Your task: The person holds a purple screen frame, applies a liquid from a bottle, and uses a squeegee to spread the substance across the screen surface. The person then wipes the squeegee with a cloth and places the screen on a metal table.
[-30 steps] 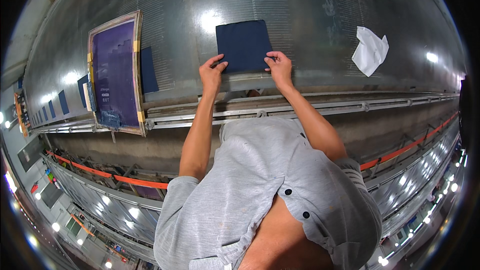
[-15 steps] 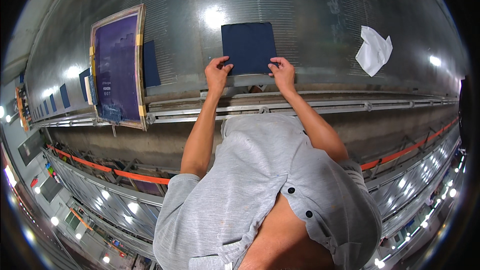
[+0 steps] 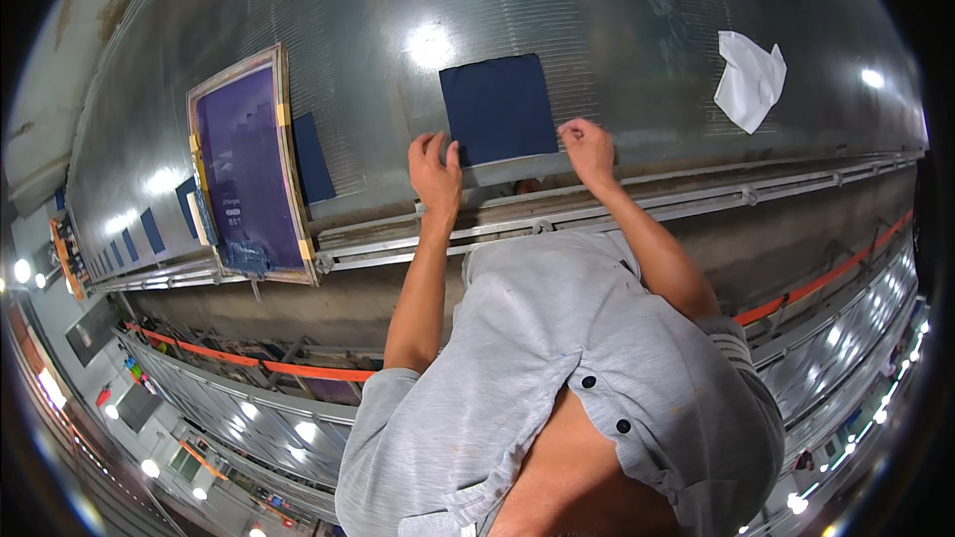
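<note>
A square piece of dark navy cloth (image 3: 499, 109) lies flat on the long metal table (image 3: 388, 109), close to its front edge. My left hand (image 3: 435, 177) is just off the cloth's near left corner, open, with fingers apart and nothing in them. Beyond the right edge of the cloth, my right hand (image 3: 589, 152) hovers with its fingers curled and the tips drawn together, a small gap from the fabric. No cloth shows in its fingers.
Left of me, a wooden-framed purple printing screen (image 3: 249, 169) lies over the table's front edge. Beside it is another navy piece (image 3: 312, 159), and several more run farther left. Crumpled white cloth (image 3: 749, 82) lies to the right. A metal rail (image 3: 686, 205) follows the table edge.
Both hands have let go of the navy cloth's near corners and moved slightly outward from it. The whole view has tilted a little.
</note>
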`<state>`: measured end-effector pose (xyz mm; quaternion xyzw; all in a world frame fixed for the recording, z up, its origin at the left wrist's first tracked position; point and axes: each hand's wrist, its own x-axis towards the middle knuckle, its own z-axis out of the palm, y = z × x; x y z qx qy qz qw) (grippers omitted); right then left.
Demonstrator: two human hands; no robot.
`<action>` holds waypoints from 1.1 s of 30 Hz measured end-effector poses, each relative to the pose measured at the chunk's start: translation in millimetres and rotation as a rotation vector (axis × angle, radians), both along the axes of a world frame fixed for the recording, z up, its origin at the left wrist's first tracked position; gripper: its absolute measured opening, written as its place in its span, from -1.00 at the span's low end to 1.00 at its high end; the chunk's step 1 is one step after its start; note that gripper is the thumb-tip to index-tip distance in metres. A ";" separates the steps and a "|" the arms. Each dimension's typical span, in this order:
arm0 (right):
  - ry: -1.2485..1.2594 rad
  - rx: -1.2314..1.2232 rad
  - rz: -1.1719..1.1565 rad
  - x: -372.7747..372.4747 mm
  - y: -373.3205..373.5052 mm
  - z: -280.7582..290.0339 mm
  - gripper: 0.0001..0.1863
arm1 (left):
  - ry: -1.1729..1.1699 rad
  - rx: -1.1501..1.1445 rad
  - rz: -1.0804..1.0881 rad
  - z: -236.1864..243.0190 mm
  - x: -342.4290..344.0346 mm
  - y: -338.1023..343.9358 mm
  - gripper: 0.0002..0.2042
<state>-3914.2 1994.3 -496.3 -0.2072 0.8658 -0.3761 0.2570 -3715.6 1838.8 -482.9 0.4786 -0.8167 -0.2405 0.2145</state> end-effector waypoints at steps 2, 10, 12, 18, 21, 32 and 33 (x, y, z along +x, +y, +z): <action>0.024 -0.036 -0.030 -18.1 -8.3 -2.9 -0.86 | -0.065 -0.161 -0.167 -6.3 -7.4 2.4 -0.55; 0.118 -0.227 -0.010 -49.1 -41.9 24.1 -0.85 | -0.368 -0.091 -0.536 -25.6 -84.0 12.2 -0.16; 0.176 -0.158 0.077 -53.3 -49.0 21.7 -0.85 | -0.405 -0.121 -0.478 -28.3 -88.7 0.7 -0.14; 0.384 -0.114 0.329 -64.5 -97.8 3.3 -0.88 | -0.412 -0.064 -0.376 -25.3 -73.3 -17.2 -0.07; 0.390 -0.061 0.440 -69.6 -111.5 -0.4 -0.92 | -0.479 -0.046 -0.402 -21.9 -56.3 0.0 -0.06; 0.122 -0.097 0.350 -75.8 -114.0 13.6 -0.77 | -0.372 -0.030 -0.576 -23.2 -112.6 8.4 -0.02; 0.115 -0.100 0.312 -75.5 -113.7 16.4 -0.75 | -0.366 -0.040 -0.578 -24.3 -124.3 6.5 -0.02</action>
